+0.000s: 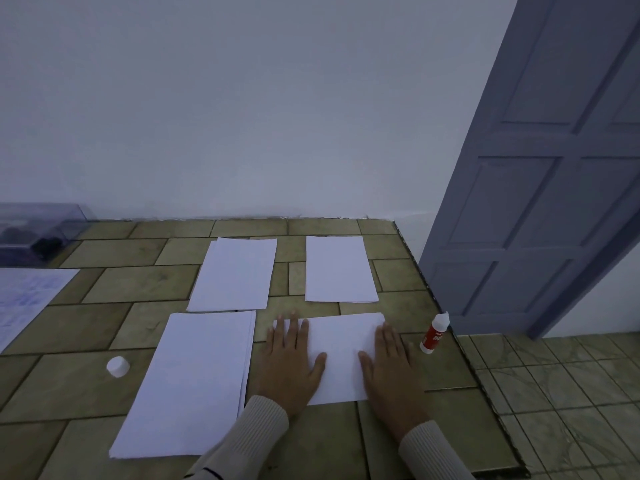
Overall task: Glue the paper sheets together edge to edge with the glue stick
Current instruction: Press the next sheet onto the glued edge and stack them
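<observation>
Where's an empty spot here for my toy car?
Bare tiles lie between the printed sheet and the far left stack, and left of the near stack, around the white cap. The right side is crowded: the left hand and right hand press a paper sheet, with the glue stick by the table edge.

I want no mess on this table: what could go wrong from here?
The glue stick sits uncapped at the table edge, beside the right hand; a nudge might knock it off. Its cap lies far left, so the glue may dry.
</observation>
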